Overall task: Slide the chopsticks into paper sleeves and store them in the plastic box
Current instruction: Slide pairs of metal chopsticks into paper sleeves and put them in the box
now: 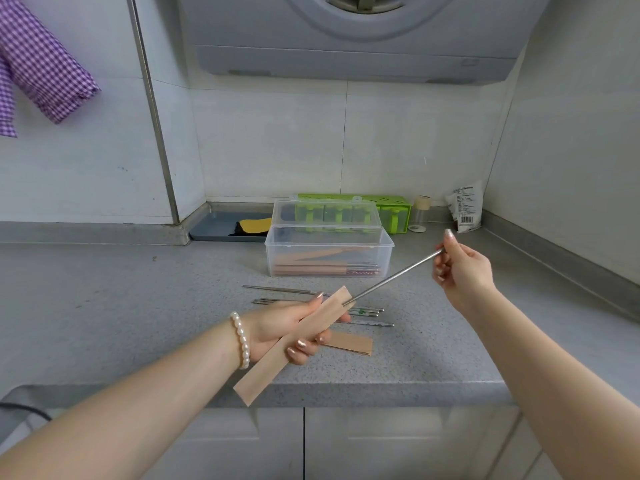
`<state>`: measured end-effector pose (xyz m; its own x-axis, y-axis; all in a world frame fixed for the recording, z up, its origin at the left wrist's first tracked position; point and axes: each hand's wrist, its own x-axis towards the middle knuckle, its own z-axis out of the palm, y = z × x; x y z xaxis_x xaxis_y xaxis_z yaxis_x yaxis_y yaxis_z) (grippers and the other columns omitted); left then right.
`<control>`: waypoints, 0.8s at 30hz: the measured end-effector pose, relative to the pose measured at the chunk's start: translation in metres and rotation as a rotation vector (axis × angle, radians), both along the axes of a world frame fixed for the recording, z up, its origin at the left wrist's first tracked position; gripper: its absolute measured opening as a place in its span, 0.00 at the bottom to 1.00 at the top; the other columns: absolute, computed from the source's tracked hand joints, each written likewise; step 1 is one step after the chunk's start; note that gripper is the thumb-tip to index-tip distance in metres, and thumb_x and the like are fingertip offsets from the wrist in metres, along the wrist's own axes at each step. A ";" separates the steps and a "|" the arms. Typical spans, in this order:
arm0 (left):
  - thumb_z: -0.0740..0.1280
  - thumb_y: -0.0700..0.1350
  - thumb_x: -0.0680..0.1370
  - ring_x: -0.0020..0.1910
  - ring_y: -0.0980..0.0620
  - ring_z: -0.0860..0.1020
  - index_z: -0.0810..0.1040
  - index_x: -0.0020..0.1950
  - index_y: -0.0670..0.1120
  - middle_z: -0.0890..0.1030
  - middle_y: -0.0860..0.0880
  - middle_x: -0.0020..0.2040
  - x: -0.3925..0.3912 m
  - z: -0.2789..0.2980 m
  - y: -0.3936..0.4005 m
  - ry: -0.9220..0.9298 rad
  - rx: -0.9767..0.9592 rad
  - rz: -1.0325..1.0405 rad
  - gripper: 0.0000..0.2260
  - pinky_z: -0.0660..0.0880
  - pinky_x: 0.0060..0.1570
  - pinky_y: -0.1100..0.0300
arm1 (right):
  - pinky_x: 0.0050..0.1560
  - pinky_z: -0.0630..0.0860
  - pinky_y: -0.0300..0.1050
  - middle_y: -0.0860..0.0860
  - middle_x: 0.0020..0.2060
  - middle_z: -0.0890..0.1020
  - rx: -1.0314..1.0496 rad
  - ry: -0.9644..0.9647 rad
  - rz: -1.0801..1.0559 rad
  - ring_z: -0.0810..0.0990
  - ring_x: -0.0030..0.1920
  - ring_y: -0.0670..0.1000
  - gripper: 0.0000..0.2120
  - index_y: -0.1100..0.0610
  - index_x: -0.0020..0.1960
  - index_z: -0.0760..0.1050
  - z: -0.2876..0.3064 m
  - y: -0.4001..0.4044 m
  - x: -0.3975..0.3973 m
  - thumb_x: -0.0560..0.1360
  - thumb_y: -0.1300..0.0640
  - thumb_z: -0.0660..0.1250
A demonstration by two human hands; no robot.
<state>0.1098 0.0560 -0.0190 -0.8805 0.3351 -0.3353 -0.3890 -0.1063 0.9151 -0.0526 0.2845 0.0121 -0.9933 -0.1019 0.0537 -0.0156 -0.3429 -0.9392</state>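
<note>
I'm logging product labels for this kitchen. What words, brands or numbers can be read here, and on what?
No text can be read.
White packet at the back right of the counter: printed lines and a barcode, too small and blurred to read.
Range hood: faint marking near its right end, illegible.

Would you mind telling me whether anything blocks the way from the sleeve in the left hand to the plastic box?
Nothing visible does: the plastic box stands open, lid up, beyond the paper sleeve; loose chopsticks lie flat between.
</note>
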 end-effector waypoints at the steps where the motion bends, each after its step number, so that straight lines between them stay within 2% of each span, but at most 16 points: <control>1: 0.54 0.60 0.76 0.25 0.59 0.63 0.73 0.62 0.45 0.69 0.51 0.33 0.000 0.000 0.002 0.001 0.003 -0.007 0.24 0.61 0.23 0.69 | 0.27 0.62 0.39 0.50 0.24 0.70 0.034 -0.005 0.025 0.65 0.24 0.47 0.14 0.60 0.38 0.74 -0.001 -0.002 0.002 0.77 0.51 0.64; 5: 0.57 0.55 0.76 0.23 0.60 0.62 0.73 0.59 0.41 0.68 0.52 0.30 0.001 0.003 0.011 -0.019 0.019 -0.010 0.21 0.58 0.23 0.70 | 0.28 0.62 0.40 0.49 0.23 0.71 0.208 0.007 0.126 0.66 0.26 0.47 0.14 0.61 0.41 0.77 -0.008 -0.012 0.010 0.77 0.50 0.64; 9: 0.52 0.52 0.80 0.24 0.60 0.63 0.73 0.58 0.41 0.69 0.52 0.28 0.001 0.003 0.016 -0.019 -0.006 0.005 0.18 0.60 0.22 0.70 | 0.26 0.64 0.39 0.53 0.26 0.76 0.381 0.030 0.167 0.68 0.25 0.49 0.16 0.60 0.43 0.80 -0.009 -0.024 0.017 0.78 0.49 0.62; 15: 0.51 0.54 0.81 0.32 0.53 0.75 0.75 0.59 0.45 0.80 0.47 0.37 0.003 0.000 0.014 0.023 -0.169 -0.002 0.19 0.72 0.32 0.63 | 0.27 0.65 0.40 0.54 0.27 0.79 0.597 0.090 0.237 0.70 0.24 0.49 0.21 0.60 0.43 0.80 -0.009 -0.034 0.025 0.79 0.46 0.58; 20: 0.50 0.54 0.82 0.34 0.52 0.78 0.73 0.61 0.44 0.83 0.45 0.39 0.003 0.001 0.019 0.013 -0.192 0.006 0.19 0.74 0.35 0.61 | 0.25 0.65 0.38 0.56 0.29 0.81 0.752 0.187 0.370 0.71 0.24 0.48 0.26 0.64 0.43 0.80 -0.009 -0.044 0.035 0.78 0.43 0.56; 24: 0.49 0.53 0.82 0.32 0.52 0.78 0.73 0.61 0.44 0.83 0.45 0.37 0.004 0.002 0.016 0.010 -0.198 0.041 0.19 0.74 0.33 0.62 | 0.26 0.66 0.37 0.56 0.29 0.81 0.842 0.255 0.448 0.72 0.24 0.48 0.25 0.63 0.43 0.80 -0.007 -0.049 0.041 0.79 0.44 0.55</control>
